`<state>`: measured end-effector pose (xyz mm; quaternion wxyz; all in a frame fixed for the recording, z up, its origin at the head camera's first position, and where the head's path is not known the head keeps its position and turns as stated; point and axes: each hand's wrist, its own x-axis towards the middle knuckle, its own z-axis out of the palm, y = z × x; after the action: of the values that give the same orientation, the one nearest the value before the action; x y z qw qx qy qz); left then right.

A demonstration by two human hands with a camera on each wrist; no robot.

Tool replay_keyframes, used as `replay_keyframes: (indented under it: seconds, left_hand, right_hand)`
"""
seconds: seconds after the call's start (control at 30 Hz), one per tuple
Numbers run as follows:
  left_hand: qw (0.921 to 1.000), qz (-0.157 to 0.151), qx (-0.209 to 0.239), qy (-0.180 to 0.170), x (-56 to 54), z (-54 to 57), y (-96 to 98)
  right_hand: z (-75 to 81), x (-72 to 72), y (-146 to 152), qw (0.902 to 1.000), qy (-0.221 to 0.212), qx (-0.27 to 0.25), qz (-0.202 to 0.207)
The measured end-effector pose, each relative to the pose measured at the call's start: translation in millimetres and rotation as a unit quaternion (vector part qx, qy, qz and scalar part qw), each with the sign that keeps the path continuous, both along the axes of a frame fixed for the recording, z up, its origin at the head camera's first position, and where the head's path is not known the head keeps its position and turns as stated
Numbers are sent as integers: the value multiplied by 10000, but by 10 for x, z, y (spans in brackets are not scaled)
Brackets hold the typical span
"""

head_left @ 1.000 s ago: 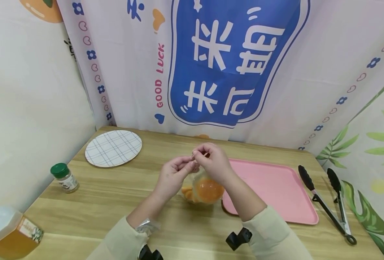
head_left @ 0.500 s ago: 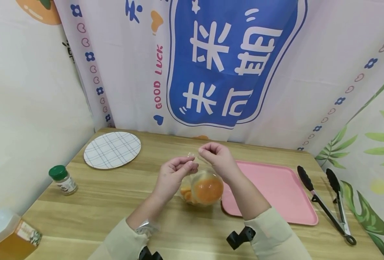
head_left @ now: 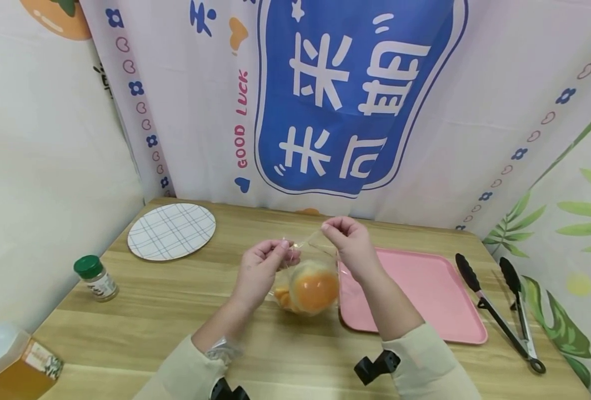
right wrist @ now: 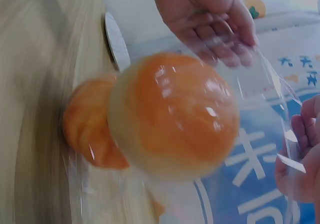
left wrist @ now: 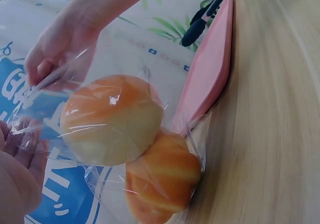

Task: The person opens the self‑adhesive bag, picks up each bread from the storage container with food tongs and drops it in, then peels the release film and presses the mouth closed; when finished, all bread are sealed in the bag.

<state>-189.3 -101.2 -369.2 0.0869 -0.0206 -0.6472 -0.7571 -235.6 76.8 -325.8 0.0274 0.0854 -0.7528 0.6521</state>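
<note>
A clear plastic bag (head_left: 320,253) hangs between both hands, low over the table. Inside it are a round, golden-topped bun (head_left: 315,286) and a smaller ridged bread roll (left wrist: 162,176). My left hand (head_left: 260,272) pinches one side of the bag's mouth between thumb and fingers. Higher and to the right, my right hand (head_left: 352,250) pinches the opposite side of the mouth, and the film stretches between them. In the right wrist view the bun fills the middle and partly covers the roll.
On the wooden table (head_left: 175,311), a pink tray (head_left: 420,294) lies right of the bag, with black-tipped tongs (head_left: 505,322) beyond it. A checked oval plate (head_left: 171,231) is at back left. A green-capped jar (head_left: 95,278) and a tub of amber liquid (head_left: 18,361) stand at left.
My right hand has moved right and away from my left hand, drawing the bag's mouth apart. The bagged breads have shifted slightly left; my left hand has shifted a little left.
</note>
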Motion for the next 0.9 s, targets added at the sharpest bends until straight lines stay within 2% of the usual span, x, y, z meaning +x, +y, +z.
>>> replay_keyframes:
  seconds: [0.13,0.33,0.67,0.9]
  left_hand:
    - [9998,131,123,-94,-8,-1,-54]
    - [9987,345,344,-144,-4,-7,-114]
    - [9977,369,567,-6,-17,-27,-134]
    - [9983,457,358,-46,-30,-23,-159]
  right_hand:
    - [-17,-39,162,9989,180,-198,-377]
    - [-44,-65,383,9951,120,-551,-813]
    - [-109,-58,672,9834,163,-1386,-1156]
    - [-161,-40,921,9723,108,-1896,-1366]
